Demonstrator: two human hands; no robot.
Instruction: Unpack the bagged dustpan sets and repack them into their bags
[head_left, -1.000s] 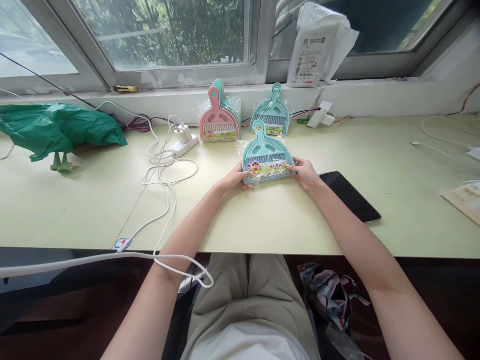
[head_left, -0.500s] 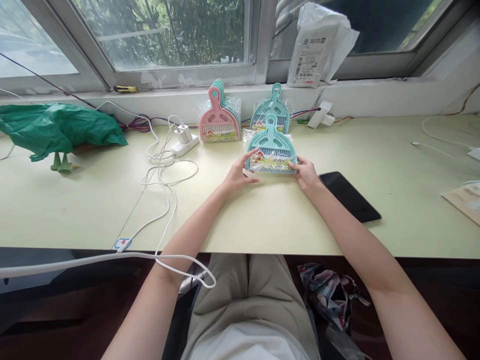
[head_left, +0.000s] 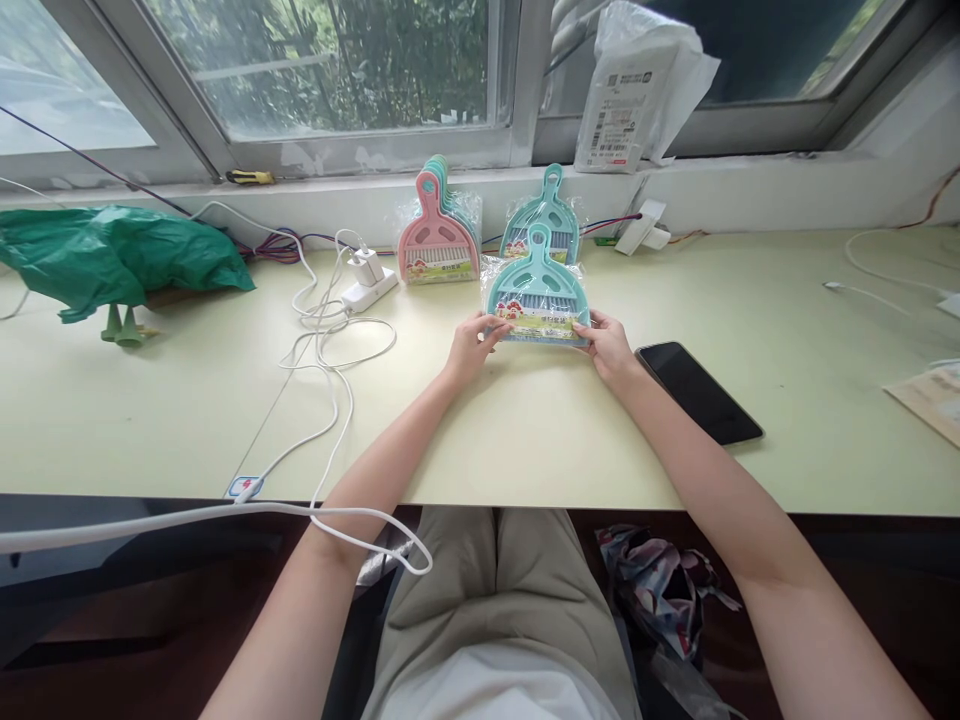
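Observation:
A turquoise mini dustpan and brush set [head_left: 538, 285] in clear plastic wrap stands upright before me, handle up, with a printed label across its lower part. My left hand [head_left: 474, 345] pinches its lower left corner, thumb and fingers closed on the wrap. At the lower right corner, my right hand [head_left: 606, 345] grips it, thumb in front and fingers partly hidden behind. Just behind it stands another wrapped turquoise dustpan set [head_left: 551, 215], partly covered. Left of these, a pink dustpan set [head_left: 437, 235] fronts a row with turquoise ones behind it.
A black phone [head_left: 701, 392] lies beside my right forearm. White cables and a power strip [head_left: 370, 290] spread over the table [head_left: 555, 440] on the left, near a green plastic bag [head_left: 120, 255]. A white package [head_left: 630, 100] stands on the windowsill, and a yellow cutter [head_left: 251, 178] lies there too.
My left hand has closed from spread fingers onto the dustpan set's lower left corner. The set has shifted slightly left, with my right hand still holding it.

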